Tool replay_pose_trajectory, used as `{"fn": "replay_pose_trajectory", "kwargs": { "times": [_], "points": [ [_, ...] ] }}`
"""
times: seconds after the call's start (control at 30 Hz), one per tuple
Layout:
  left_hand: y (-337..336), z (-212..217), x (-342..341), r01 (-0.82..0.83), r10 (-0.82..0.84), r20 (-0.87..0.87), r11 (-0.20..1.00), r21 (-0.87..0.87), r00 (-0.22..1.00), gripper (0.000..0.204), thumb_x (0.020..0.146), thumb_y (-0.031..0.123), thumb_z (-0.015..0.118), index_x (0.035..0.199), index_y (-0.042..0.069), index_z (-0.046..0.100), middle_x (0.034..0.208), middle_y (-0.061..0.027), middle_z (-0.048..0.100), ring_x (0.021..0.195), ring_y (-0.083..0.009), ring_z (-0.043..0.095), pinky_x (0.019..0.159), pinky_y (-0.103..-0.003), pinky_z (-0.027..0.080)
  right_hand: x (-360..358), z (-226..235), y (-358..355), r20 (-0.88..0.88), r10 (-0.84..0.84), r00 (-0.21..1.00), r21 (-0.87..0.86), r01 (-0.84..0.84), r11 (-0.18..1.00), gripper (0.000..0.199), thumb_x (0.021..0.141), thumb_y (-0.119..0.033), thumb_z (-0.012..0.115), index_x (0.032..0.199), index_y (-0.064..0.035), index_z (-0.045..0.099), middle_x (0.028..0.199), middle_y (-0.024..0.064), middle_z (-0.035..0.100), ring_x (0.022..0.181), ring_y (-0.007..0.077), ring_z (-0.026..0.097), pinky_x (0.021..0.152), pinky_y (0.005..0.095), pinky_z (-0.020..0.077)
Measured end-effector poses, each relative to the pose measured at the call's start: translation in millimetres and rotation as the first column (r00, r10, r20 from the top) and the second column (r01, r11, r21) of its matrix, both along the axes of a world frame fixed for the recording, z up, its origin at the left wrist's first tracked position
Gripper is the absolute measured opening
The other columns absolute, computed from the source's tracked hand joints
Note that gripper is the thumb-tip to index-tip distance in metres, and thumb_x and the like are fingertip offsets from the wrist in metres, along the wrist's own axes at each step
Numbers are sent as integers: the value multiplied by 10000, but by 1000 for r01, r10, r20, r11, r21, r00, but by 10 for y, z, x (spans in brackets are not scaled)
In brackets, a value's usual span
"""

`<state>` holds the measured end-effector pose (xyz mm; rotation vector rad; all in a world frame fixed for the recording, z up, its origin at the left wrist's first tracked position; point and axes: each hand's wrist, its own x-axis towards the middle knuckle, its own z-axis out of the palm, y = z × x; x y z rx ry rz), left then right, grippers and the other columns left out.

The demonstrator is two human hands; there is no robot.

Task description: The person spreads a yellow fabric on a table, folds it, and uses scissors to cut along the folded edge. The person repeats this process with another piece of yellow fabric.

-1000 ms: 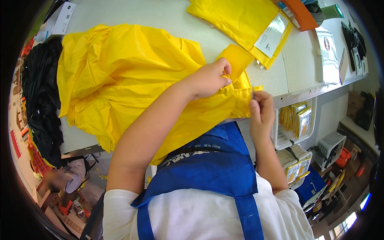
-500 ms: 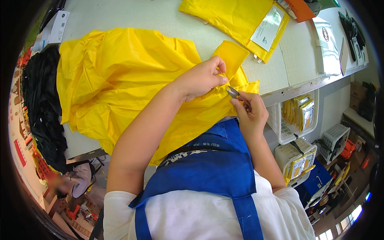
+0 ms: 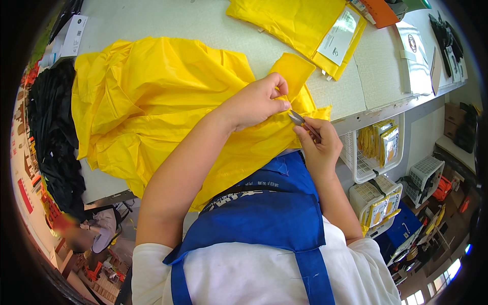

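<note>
Glossy yellow cloth (image 3: 162,76), v. crumpled, w/ L hand (image 3: 258,103) tight on a bit, R hand (image 3: 323,144) around metal snips (image 3: 296,119)

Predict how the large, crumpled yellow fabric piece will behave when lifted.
The yellow fabric piece is probably floppy, given its loose folds. Its sheen suggests it may feel slippery. The part draped past the flat white table could tug downward.
</note>
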<state>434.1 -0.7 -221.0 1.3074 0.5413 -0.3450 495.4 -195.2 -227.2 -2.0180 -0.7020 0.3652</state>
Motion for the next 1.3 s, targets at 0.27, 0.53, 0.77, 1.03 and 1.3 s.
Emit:
{"fn": "replay_pose_trajectory", "kwargs": {
  "times": [0.27, 0.53, 0.77, 1.03, 1.3],
  "points": [
    [-1, -54, 5, -10, 11, 44, 1000, -6, 999, 182, 929, 129, 593, 1015, 96, 435, 817, 7, 572, 647, -21, 419, 528, -178, 325, 48, -27, -47, -175, -39, 984, 50, 48, 998, 201, 789, -62, 766, 913, 9, 625, 799, 46, 633, 711, 73, 597, 633, 205, 484],
    [25, 5, -307, -61, -93, 182, 717, 694, 979, 308, 828, 115, 666, 1075, 35, 501, 958, -69, 613, 820, -208, 573, 732, -327, 476, 965, -304, 134, 5, -153, 988, -120, 153, 981, 253, 894, -165, 657, 1072, -2, 582, 846, 49, 587, 713, 112, 525, 654, 262, 454],
    [-131, -127, -854, -181, -258, 294, 387, 904, 920, 128, 778, 116, 675, 863, 72, 590, 918, -84, 607, 860, -293, 589, 805, -381, 468, 937, -321, 229, -120, 8, 993, -199, -32, 979, 323, 882, -288, 662, 958, 24, 637, 822, 135, 654, 752, 196, 626, 703, 328, 496],
    [-214, -90, -942, -219, -101, 307, 496, 840, 946, 109, 808, 138, 653, 831, 81, 563, 786, -96, 615, 767, -307, 595, 711, -418, 448, 654, -125, 598, -668, 212, 714, -369, -565, 738, 311, 903, -237, 641, 948, 70, 648, 809, 72, 660, 728, 114, 595, 681, 256, 475],
    [-65, -548, -618, -242, -15, 260, 321, 916, 965, 134, 830, 202, 641, 842, 90, 567, 762, -90, 636, 750, -305, 610, 687, -417, 455, 355, -177, 380, -658, 202, 725, 61, -216, 974, 247, 858, -130, 697, 1014, 53, 635, 890, 53, 670, 768, 102, 590, 672, 252, 465]
  ]
}}
